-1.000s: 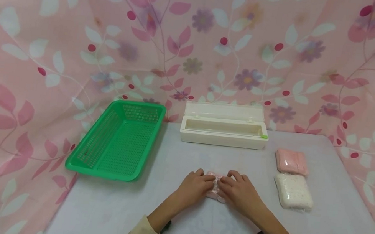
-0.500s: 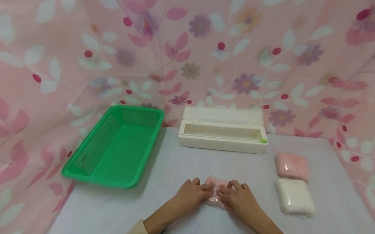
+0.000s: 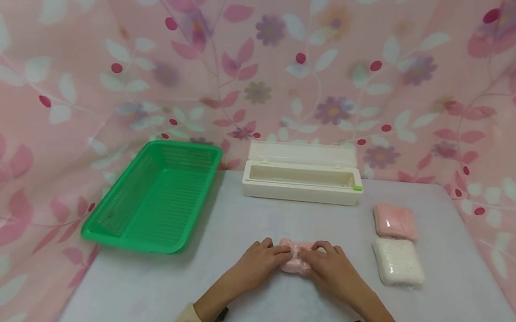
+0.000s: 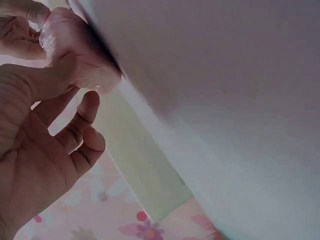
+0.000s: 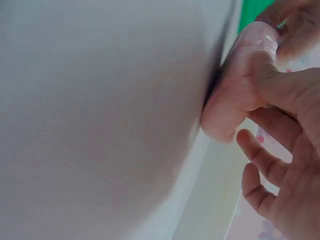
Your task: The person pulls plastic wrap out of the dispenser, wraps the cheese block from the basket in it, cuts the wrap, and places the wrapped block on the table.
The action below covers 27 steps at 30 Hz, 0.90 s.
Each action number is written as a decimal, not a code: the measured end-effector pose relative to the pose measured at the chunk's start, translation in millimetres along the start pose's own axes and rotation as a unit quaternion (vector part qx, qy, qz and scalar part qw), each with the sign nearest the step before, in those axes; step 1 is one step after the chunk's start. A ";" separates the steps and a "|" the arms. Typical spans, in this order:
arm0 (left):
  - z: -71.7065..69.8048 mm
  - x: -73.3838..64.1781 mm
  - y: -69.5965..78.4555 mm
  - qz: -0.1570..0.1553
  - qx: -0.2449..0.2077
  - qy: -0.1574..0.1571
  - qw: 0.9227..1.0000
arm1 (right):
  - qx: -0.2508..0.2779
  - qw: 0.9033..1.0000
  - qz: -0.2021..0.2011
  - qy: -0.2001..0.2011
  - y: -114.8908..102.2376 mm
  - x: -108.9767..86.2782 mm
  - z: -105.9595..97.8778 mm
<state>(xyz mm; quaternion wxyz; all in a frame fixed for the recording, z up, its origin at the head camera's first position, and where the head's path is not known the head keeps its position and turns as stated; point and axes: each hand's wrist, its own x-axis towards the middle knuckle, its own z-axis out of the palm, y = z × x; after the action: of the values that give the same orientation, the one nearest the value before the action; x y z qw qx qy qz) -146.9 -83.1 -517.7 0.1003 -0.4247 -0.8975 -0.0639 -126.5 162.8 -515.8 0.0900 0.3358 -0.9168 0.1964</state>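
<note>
A soft pink packet [image 3: 294, 266] in clear crinkled plastic lies on the table at front centre. My left hand [image 3: 258, 263] pinches its left part, and my right hand [image 3: 335, 271] pinches the right part. In the left wrist view, thumb and forefinger close on the packet [image 4: 75, 45], while the other fingers curl loosely beside it. The right wrist view has the thumb pressed into the packet [image 5: 225, 112], with the remaining fingers bent away from it. The plastic puckers between the two hands, and fingers hide parts of the packet.
A green basket [image 3: 193, 228] stands at the left. Behind the hands is a long cream box [image 3: 301, 193] with its lid raised and a small green tab. To the right, a pink wrapped packet [image 3: 396, 222] and a white wrapped packet [image 3: 398, 262] lie together. A floral curtain [image 3: 261, 50] hangs behind.
Both hands stay on the pink packet, their fingers shifting slightly and the plastic creasing differently. The head view tilts a little, moving everything in it; the basket, box and other packets keep their places.
</note>
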 end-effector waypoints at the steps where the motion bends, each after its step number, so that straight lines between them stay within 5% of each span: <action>1: -1.7 0.4 -0.1 -0.003 -0.014 0.002 1.000 | 0.016 1.000 0.018 -0.005 0.2 0.0 -2.7; 5: -7.7 3.7 -1.9 -0.021 -0.099 0.010 0.995 | 0.083 0.994 0.070 -0.004 -0.4 2.9 -11.8; 9: -16.4 11.0 -3.0 -0.075 -0.197 0.009 0.978 | 0.171 0.978 0.119 -0.010 1.1 10.7 -16.1; 11: -20.3 15.4 -3.2 -0.118 -0.244 0.003 0.963 | 0.219 0.964 0.146 -0.022 4.3 16.4 -16.4; 15: -20.8 26.1 -4.5 -0.219 -0.327 -0.013 0.919 | 0.289 0.929 0.225 -0.049 14.8 30.2 -12.3; 19: -12.9 35.0 -6.6 -0.304 -0.355 -0.034 0.883 | 0.303 0.905 0.292 -0.059 23.2 42.0 -4.0; 23: -2.9 38.4 -8.9 -0.344 -0.359 -0.049 0.866 | 0.257 0.913 0.310 -0.066 24.4 46.8 4.9; 25: -0.4 38.2 -9.5 -0.345 -0.353 -0.047 0.868 | 0.212 0.928 0.302 -0.058 22.9 46.8 6.5; 27: -1.1 37.0 -8.7 -0.334 -0.332 -0.039 0.881 | 0.168 0.943 0.285 -0.042 20.5 45.8 5.6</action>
<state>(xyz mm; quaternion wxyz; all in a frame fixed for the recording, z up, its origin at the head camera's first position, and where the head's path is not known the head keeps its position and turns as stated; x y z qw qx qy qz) -176.4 -61.1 -508.2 -0.1089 -0.1102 -0.9153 -0.3717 -174.7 148.2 -513.4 -0.0661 0.0790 -0.9307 0.3509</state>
